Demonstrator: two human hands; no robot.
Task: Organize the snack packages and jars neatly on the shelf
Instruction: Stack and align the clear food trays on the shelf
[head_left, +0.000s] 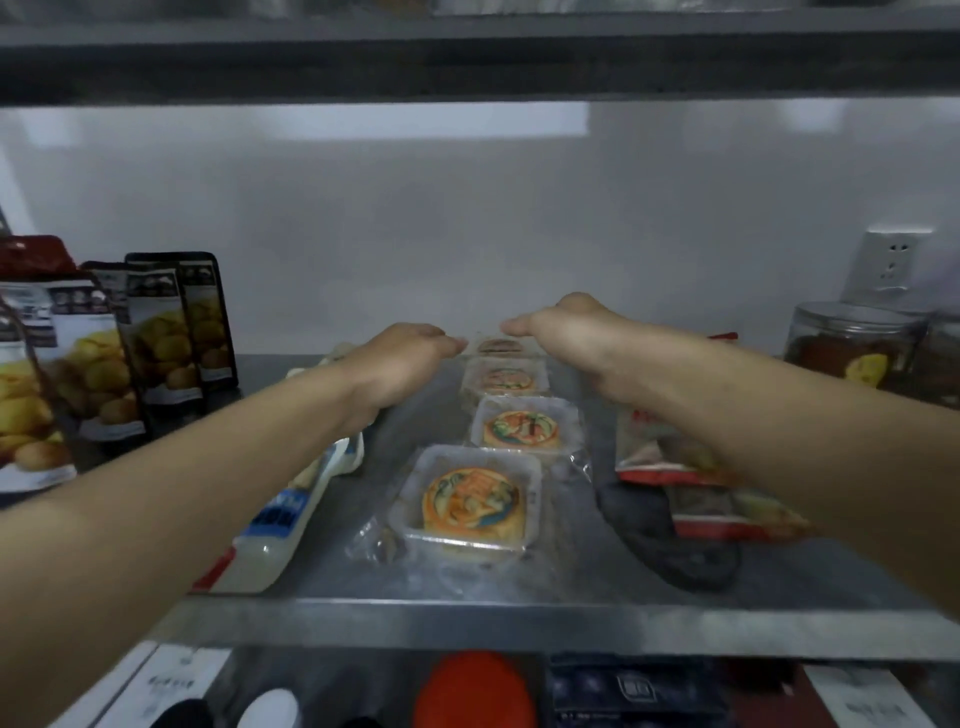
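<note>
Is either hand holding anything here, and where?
Nothing visibly held: left hand and right hand lie open, palms down, at the rearmost cake pack; contact unclear.

Two bare arms over the shelf (467, 618)
Beyond the shelf's front edge, left forearm (171, 488) and right forearm (810, 415) run uncovered to the wrists; left hand (402, 358) and right hand (566, 332) are bare as well

A grey metal shelf (519, 618) stands against a glossy white wall (415, 218), shaded by an upper shelf (467, 57); a white wall socket (888, 265) sits at right, pale light patches (431, 122) reflected above.
</note>
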